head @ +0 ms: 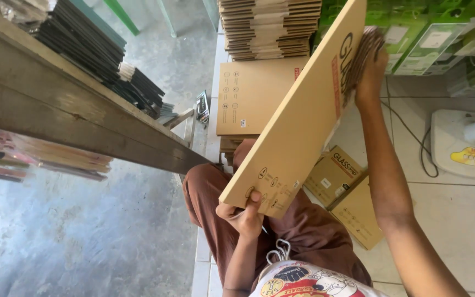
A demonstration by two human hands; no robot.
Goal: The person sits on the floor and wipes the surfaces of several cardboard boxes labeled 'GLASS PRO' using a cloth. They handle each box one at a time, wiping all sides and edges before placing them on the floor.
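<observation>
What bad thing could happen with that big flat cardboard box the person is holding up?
The flat cardboard box is held only at its two far ends, by the left hand and the right hand, so it might bend or slip. Its upper end sits close to the stack of folded cartons and could knock them. If it drops, it may land on the small boxes on the floor.

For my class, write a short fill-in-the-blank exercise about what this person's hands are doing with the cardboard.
1. Both hands hold a flat ____ box.
2. The left hand grips the box at its ____ corner.
3. The right hand holds the box's ____ end.
4. A white ____ stands on the tiled floor at the right edge.

Missing words: cardboard; lower; upper; fan
</observation>
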